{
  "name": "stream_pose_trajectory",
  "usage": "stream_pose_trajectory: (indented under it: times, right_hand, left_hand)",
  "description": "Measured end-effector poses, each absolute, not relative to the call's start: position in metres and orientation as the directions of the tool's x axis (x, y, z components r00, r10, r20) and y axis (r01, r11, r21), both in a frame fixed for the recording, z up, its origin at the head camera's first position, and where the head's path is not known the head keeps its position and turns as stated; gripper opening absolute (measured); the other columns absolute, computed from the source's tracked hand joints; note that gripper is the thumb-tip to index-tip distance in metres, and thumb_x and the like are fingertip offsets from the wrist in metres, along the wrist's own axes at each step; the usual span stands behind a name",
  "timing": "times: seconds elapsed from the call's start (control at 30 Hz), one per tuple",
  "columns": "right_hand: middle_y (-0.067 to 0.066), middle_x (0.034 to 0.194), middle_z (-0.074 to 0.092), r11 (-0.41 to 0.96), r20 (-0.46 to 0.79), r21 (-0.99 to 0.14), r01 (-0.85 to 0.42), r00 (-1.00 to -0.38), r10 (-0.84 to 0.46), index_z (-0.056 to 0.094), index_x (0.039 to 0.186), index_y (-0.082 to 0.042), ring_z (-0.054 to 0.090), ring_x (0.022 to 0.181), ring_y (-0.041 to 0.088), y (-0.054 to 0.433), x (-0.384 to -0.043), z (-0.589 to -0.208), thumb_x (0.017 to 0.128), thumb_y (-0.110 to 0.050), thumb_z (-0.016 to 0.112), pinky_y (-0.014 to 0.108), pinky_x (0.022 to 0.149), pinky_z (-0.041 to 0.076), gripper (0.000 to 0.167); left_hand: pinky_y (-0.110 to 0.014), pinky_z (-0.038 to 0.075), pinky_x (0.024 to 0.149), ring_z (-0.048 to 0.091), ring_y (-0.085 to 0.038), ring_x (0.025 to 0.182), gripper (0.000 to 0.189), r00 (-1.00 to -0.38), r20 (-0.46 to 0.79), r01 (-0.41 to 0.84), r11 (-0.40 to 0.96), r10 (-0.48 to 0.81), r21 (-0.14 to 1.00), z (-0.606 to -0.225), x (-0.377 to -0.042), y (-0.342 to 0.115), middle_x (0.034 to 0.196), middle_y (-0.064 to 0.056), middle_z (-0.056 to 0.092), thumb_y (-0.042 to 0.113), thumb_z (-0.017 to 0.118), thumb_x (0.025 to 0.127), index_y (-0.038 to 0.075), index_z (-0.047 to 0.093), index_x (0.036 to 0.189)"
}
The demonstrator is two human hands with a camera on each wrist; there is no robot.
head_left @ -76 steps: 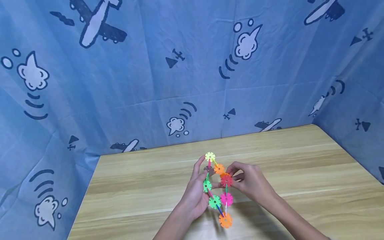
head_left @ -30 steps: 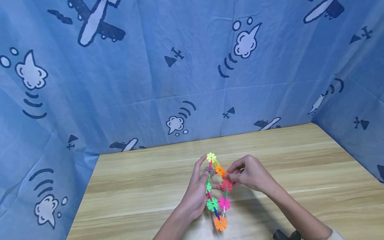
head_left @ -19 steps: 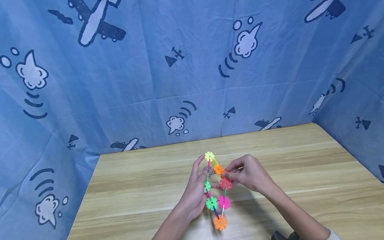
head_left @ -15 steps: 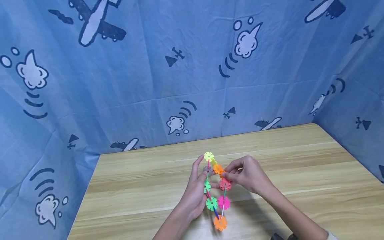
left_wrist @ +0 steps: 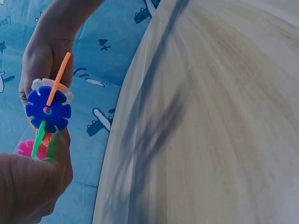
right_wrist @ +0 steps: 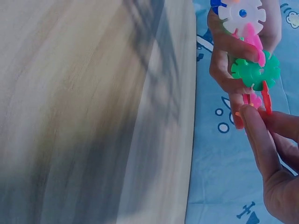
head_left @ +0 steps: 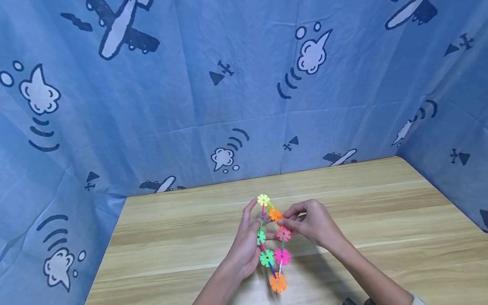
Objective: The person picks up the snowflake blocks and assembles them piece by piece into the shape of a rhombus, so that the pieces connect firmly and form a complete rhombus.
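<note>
A loop of notched, interlocking plastic snowflake discs (head_left: 282, 256) is held above the table, joined by discs seen edge-on. A yellow disc (head_left: 263, 200) is at its top, an orange disc (head_left: 278, 283) hangs lowest, and green discs (head_left: 267, 258) line its left side. My left hand (head_left: 242, 250) grips the loop's left side, thumb in front near the grey disc. On the upper right, my right hand (head_left: 314, 222) pinches an orange piece just above the red disc (head_left: 284, 233). A blue disc (left_wrist: 49, 109) shows in the left wrist view. Fingers partly hide the joints.
The wood-grain table (head_left: 171, 237) stretches beneath both hands. Blue cloth (head_left: 244, 84) printed with planes and clouds hangs behind it and at the sides. A dark object (head_left: 358, 301) is cut off at the bottom edge, beside the right forearm.
The right hand's fingers have shifted from around the red disc to the orange piece above it. Both hands and the loop have drifted slightly left. The dark object came into view at the bottom.
</note>
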State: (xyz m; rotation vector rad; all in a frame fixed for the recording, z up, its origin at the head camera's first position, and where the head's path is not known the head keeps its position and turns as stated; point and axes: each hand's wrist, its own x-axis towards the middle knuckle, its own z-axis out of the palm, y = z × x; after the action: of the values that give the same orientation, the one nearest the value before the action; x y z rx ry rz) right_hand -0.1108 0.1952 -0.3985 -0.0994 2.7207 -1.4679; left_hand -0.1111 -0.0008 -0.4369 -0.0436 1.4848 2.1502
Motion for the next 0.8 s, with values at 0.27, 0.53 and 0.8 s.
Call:
stream_pose_trajectory:
  times: [0.27,0.53,0.8]
  right_hand:
    - [0.018,0.099,0.077,0.382,-0.075,-0.924,0.003,-0.982,-0.175,0.077,0.108,0.008,0.082,0.078,0.025,0.2021,-0.1159,-0.3958,0.096,-0.005,0.079,0.041,0.075,0.069,0.017]
    - [0.02,0.109,0.077,0.383,-0.101,-0.924,0.019,-0.975,-0.196,0.076,0.115,0.008,0.082,0.087,0.025,0.2013,-0.1141,-0.395,0.1,-0.009,0.076,0.035,0.077,0.068,0.022]
    - [0.02,0.108,0.078,0.385,-0.104,-0.923,0.021,-0.975,-0.196,0.075,0.115,0.008,0.082,0.087,0.025,0.2023,-0.1155,-0.3959,0.101,-0.011,0.075,0.034,0.077,0.068,0.024]
  left_hand:
    - [-0.03,0.059,0.072,0.071,-0.023,0.093,0.055,-0.865,-0.283,-0.432,-0.328,0.414,0.84,-0.4358,-0.1102,-0.0048,0.168,-0.019,0.037,0.023,0.034,0.118,0.048,0.023,0.166]
    - [-0.063,0.043,0.114,0.07,-0.021,0.093,0.058,-0.868,-0.271,-0.414,-0.306,0.416,0.857,-0.4343,-0.1109,-0.0056,0.17,-0.018,0.036,0.036,0.045,0.116,0.05,0.019,0.166]
    - [-0.08,0.013,0.127,0.072,-0.017,0.09,0.073,-0.878,-0.252,-0.387,-0.293,0.406,0.874,-0.4336,-0.1117,-0.0034,0.174,-0.025,0.023,0.028,0.058,0.112,0.048,0.016,0.167]
